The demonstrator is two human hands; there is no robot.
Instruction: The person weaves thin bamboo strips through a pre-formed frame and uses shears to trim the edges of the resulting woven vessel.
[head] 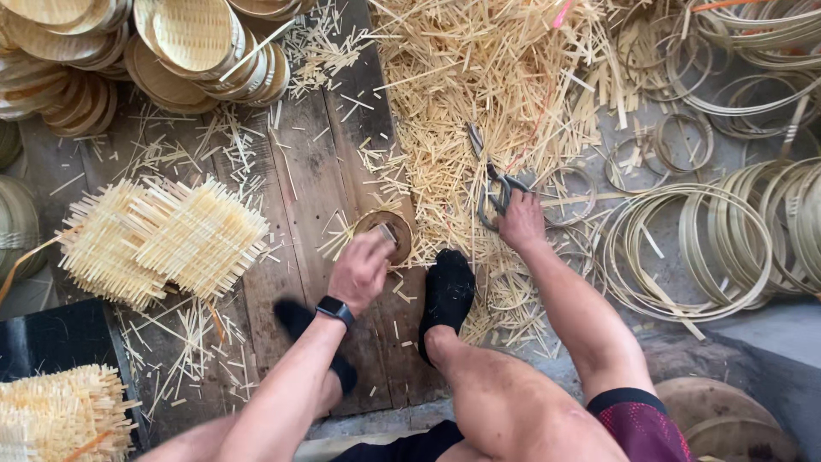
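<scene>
Seen from above, looking down at a seated person's bare arms and legs. Right hand (522,221) reaching out to grey metal shears (493,184), fingers closed on the handle loops, blades pointing away into a heap of pale bamboo offcuts (487,77). Shears lying on that heap, just right of the middle of the view.

Left hand (361,269), slightly blurred, wearing a black wristwatch (334,310), curled around a small pale piece above a round wooden block (386,231); exact grip hard to tell through the blur. Two feet in black socks (448,295) planted on either side of the left arm.

Underfoot, dark weathered floorboards (312,171), strewn with thin splinters and slivers. To the left, a stack of square woven mats (162,235) with loose fringe ends sticking out; another such stack at the lower left corner. At the upper left, piles of finished round woven trays (192,38), nested together.

To the right, grey concrete floor covered with many thin bamboo hoops (693,248), some large and bundled, some small and single. At the lower right, part of a round wooden stool (718,423).
</scene>
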